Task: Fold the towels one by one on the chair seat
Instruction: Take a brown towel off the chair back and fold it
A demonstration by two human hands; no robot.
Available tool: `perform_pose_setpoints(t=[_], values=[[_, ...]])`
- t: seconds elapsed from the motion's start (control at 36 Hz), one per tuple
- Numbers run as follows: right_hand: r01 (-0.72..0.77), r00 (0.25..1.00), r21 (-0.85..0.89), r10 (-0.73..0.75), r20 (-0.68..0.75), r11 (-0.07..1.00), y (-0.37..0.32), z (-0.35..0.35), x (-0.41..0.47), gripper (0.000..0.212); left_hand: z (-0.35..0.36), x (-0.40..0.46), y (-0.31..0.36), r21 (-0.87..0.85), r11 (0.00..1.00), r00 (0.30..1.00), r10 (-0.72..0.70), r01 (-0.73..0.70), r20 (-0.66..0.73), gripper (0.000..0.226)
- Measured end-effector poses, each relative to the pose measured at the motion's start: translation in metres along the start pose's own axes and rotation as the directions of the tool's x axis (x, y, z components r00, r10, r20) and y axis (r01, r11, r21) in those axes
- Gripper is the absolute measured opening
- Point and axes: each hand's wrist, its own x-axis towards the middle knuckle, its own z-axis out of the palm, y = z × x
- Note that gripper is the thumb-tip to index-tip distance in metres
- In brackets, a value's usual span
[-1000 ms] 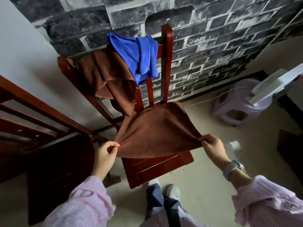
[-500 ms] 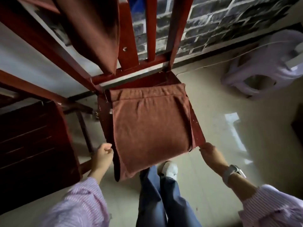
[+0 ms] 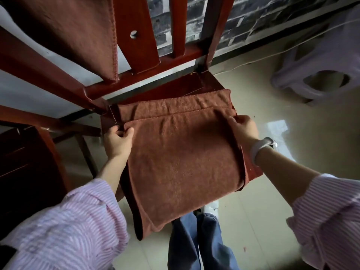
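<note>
A brown towel (image 3: 181,158) lies folded over on the red wooden chair seat (image 3: 194,85), its upper layer ending just short of the far hem. My left hand (image 3: 116,141) pinches the folded layer's left far corner. My right hand (image 3: 243,129) pinches its right far corner. The towel's near fold hangs over the seat's front edge. A second brown towel (image 3: 72,34) hangs from the chair back at the upper left.
A dark wooden piece of furniture (image 3: 25,162) stands close on the left. A pale plastic stool (image 3: 321,69) sits on the tiled floor at the right, with a white cable beside it. The brick-pattern wall is behind the chair. My legs and shoes are below the seat.
Both hands carried the towel's near edge up and over toward the chair back, doubling the towel on the seat. The camera has moved closer and lower over the chair.
</note>
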Motion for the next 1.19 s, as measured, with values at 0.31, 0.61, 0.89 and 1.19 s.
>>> perform_pose_setpoints(t=[0.31,0.61,0.89,1.19], values=[[-0.067,0.995,0.009,0.068,-0.076,0.998,0.0,0.01,0.013,0.054,-0.011,-0.01,0.008,0.072,0.935,0.938,0.346,-0.348,0.031,0.018],[0.003,0.999,0.317,0.013,-0.048,0.948,-0.004,-0.012,-0.013,0.007,-0.045,-0.047,0.018,-0.349,0.936,0.944,0.154,-0.045,0.291,0.012],[-0.307,0.657,0.536,-0.232,0.717,0.787,-0.002,-0.094,-0.049,0.013,-0.099,-0.059,0.036,-0.41,0.818,0.584,0.116,0.402,0.804,0.054],[0.072,0.981,0.499,-0.151,0.119,0.863,-0.042,-0.028,0.025,0.014,-0.028,0.015,0.052,-0.474,0.88,0.997,0.006,0.034,0.083,0.018]])
